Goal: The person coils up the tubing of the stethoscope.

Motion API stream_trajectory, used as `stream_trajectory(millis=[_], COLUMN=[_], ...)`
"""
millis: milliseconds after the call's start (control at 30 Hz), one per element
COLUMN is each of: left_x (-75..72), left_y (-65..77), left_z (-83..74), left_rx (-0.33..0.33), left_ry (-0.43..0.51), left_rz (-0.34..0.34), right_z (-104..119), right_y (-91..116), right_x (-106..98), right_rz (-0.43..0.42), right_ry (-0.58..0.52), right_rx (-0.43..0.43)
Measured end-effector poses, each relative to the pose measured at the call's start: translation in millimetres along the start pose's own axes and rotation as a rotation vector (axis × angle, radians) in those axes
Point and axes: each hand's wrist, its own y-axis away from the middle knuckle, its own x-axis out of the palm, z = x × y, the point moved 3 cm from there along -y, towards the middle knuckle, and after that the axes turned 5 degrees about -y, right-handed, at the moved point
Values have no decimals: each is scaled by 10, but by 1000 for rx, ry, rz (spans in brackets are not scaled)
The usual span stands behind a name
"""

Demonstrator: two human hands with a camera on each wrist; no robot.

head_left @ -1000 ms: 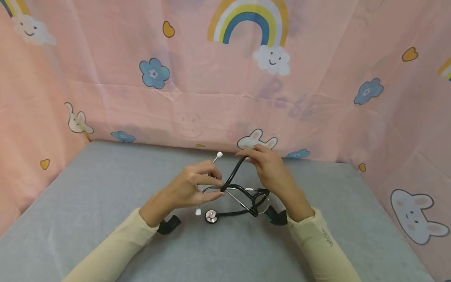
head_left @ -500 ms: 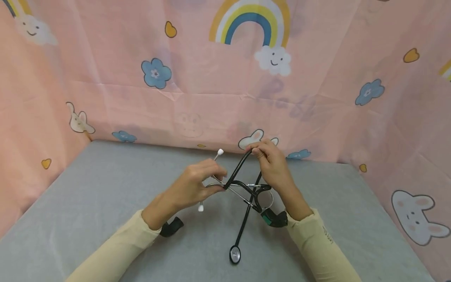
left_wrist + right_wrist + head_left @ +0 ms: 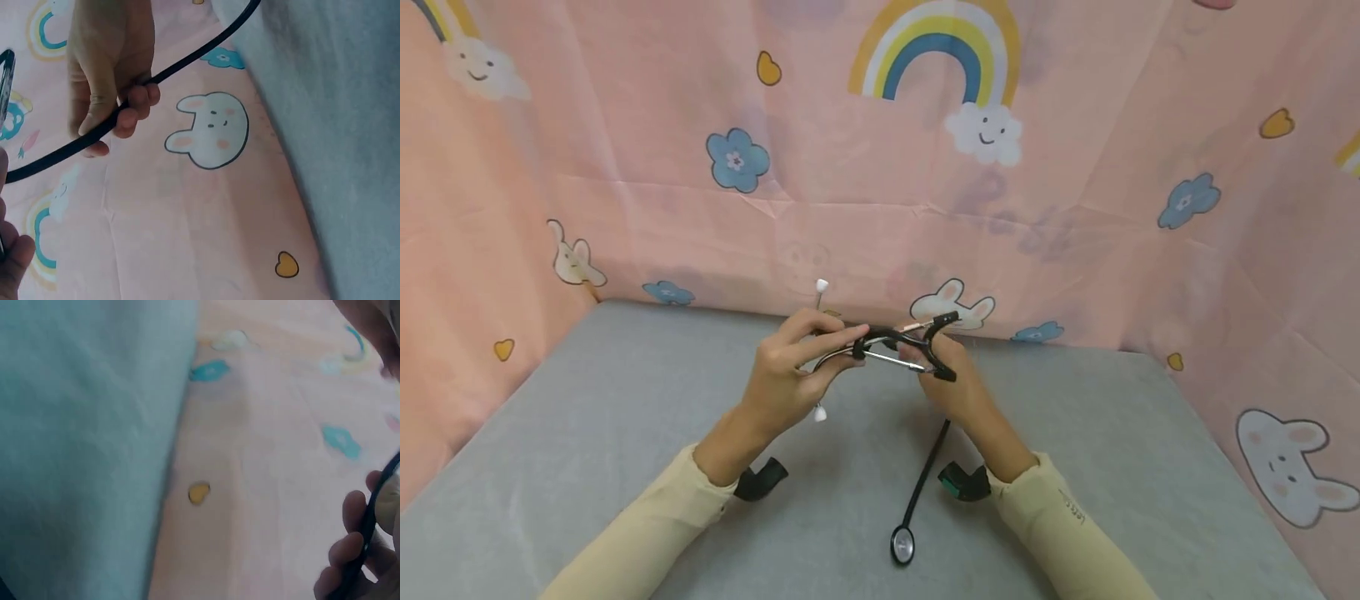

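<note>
Raised over the grey table is a stethoscope with black tubing [image 3: 925, 467], silver ear tubes [image 3: 891, 359] and white eartips [image 3: 822, 286]. My left hand [image 3: 782, 367] pinches the ear tubes and a part of the folded tubing between thumb and fingers. Behind the black Y-shaped part, my right hand [image 3: 962, 392] grips the tubing, its fingers partly hidden in the head view. The left wrist view shows those right-hand fingers [image 3: 128, 119] curled round the tube. From this hand the tubing runs down to the round chestpiece [image 3: 902, 546], low over the front of the table.
The grey table [image 3: 587, 433] reaches back to a pink curtain [image 3: 1075, 250] printed with rainbows, rabbits and flowers, which also encloses both sides. Black devices [image 3: 762, 480] sit at both wrists, under the cream sleeves.
Both hands have drawn closer, the right moving left and down along the tubing. The ear tubes have risen and turned. The chestpiece has swung from beside the left fingers to the front.
</note>
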Motion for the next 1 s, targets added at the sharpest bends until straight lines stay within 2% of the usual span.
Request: stream_trajectory(millis=[67,267,433,633,833,1000], left_x=[-40,-118,-141,-110,-100,-79], left_y=[-13,-48,-27,43,50,68], left_z=[21,57,94,127,137,139], left_rx=[-47,-165,-201,-189,-166,-110], left_ry=[-24,-55,-135,-241,-324,-409], left_rz=[-41,-133,-159,-138,-79,-9], right_z=[68,327,478,555,631,661], right_y=[47,167,220,291,315,326], right_x=[91,260,323,359,347,269], right_rz=[-11,-19,-40,-51,-53,-125], right_ry=[65,129,166,222,299,277], right_rx=[-65,-263,-361,-414,-442,-435])
